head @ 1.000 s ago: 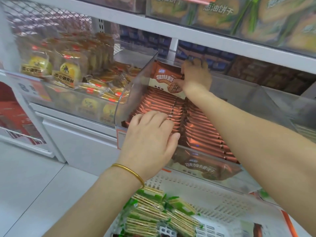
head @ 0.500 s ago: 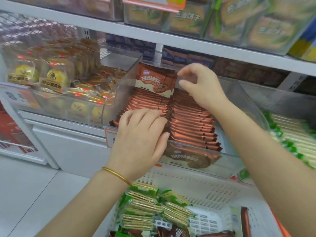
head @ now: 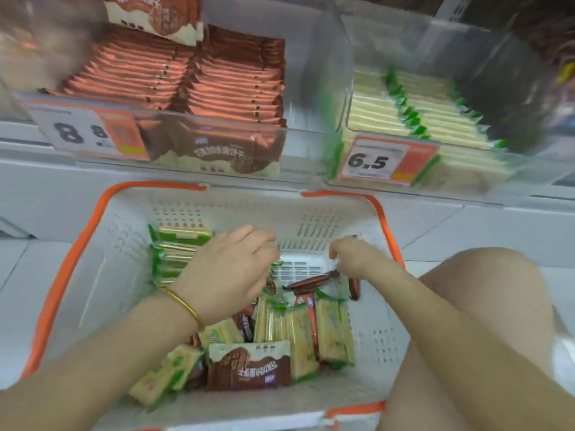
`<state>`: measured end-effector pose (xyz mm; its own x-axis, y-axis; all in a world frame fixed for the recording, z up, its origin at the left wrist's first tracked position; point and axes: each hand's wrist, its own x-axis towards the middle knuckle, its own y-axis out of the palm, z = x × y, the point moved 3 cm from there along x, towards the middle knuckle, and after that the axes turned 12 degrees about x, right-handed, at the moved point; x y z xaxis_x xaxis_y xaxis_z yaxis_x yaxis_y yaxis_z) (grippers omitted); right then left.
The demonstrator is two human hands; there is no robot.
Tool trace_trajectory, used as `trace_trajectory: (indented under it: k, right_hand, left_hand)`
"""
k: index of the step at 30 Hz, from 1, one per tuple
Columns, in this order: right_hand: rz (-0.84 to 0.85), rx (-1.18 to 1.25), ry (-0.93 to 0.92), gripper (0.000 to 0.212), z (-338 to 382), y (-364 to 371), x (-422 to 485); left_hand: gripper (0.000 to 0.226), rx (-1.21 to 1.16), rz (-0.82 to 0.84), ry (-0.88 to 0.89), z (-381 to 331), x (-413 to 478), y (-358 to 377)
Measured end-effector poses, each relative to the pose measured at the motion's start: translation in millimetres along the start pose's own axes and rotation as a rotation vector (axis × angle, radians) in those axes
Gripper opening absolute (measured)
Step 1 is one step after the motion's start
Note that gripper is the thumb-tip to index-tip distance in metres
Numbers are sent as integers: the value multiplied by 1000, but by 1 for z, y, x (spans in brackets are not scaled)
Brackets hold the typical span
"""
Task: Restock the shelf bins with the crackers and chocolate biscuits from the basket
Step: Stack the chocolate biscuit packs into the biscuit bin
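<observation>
Both your hands are down in the basket (head: 102, 244). Your left hand (head: 224, 272) hovers, fingers curled, over the crackers (head: 177, 253) at 10 o'clock; whether it grips any, you cannot tell. Your right hand (head: 354, 256) pinches a chocolate biscuit (head: 311, 280) at 1 o'clock. More packs lie at 6 o'clock. Above, both bins (head: 314, 88) hold stock.

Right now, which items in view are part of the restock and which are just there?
Job:
basket
green cracker packs in the basket
chocolate biscuit pack in the basket
chocolate bin
cracker bin
left hand and right hand, both down in the basket

Not the job:
price tags 8.8 and 6.5
gold bangle
</observation>
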<state>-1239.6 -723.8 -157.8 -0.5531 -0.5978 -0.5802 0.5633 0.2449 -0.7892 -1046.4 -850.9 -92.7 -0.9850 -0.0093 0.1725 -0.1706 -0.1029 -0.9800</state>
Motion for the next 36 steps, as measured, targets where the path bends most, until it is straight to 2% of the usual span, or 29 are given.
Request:
trace_trajectory:
  k: [4, 7, 10, 14, 18, 21, 24, 26, 28, 30, 32, 34, 36]
  right_hand:
    - [-81, -197, 148, 47, 6, 26, 3]
    - [-218, -156, 197, 66, 3, 40, 8]
    - [-275, -51, 211, 78, -3, 48, 14]
    - [-277, -46, 156, 71, -13, 57, 26]
    - [-301, -39, 118, 42, -12, 57, 26]
    - [-416, 33, 73, 24, -2, 48, 21]
    - [-545, 267, -11, 13, 18, 28, 12]
    - [-530, 617, -45, 10, 33, 16, 2]
    - [-402, 1111, 7, 8, 49, 9, -12]
    - [-199, 1443, 61, 5, 65, 5, -30]
    - [-48, 1574, 57, 5, 76, 2, -43]
    - [30, 1640, 36, 15, 80, -1, -50]
    - [-45, 1502, 17, 21, 77, -6, -52]
  left_hand:
    - [30, -36, 20, -5, -2, -3, 6]
    - [16, -43, 31, -8, 1, -9, 9]
    - [19, -26, 64, -16, 3, -12, 11]
    - [15, -40, 46, -44, 5, -11, 12]
    - [14, -48, 25, -38, 5, -8, 12]
    - [17, -40, 45, -61, 5, -8, 13]
    - [36, -120, 196, -118, 2, -7, 18]
    - [57, -169, 349, -147, 0, -8, 23]
    - [77, -176, 397, -141, -3, -8, 24]
    - [83, -187, 339, -144, -3, -8, 22]
    - [66, -262, 209, -175, -2, -5, 15]
    - [39, -415, 129, -296, 6, -2, 1]
    - [21, -679, 155, -503, 21, -1, -9]
